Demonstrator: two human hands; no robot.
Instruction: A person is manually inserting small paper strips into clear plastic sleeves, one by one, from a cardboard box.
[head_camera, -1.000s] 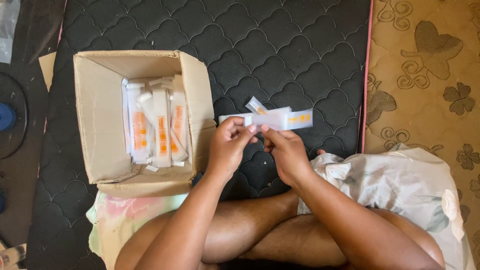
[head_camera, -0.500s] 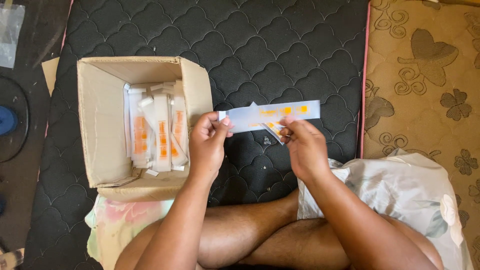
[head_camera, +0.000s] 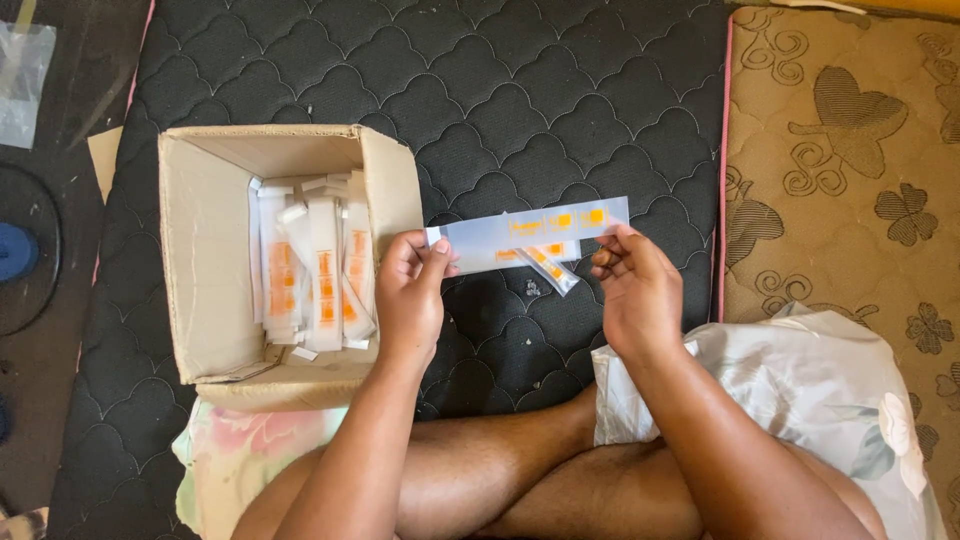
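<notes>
A long translucent strip (head_camera: 530, 235) with orange marks is held stretched above the black quilted mattress (head_camera: 520, 90), pinched by the left hand (head_camera: 412, 300) and right hand (head_camera: 632, 290). A second strip (head_camera: 548, 270) is partly hidden behind it. Similar strips fill the cardboard box (head_camera: 210, 260) near the mattress's left edge.

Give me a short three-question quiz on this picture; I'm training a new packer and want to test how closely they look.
1. True or false: the left hand and the right hand hold opposite ends of one long white strip with orange marks.
2. Where do the other strips like it lie?
A. in the open cardboard box
B. on the brown patterned mat
C. on the person's lap
3. Fill in: the box rests on a ____ quilted mattress.

Key:
1. True
2. A
3. black
</notes>
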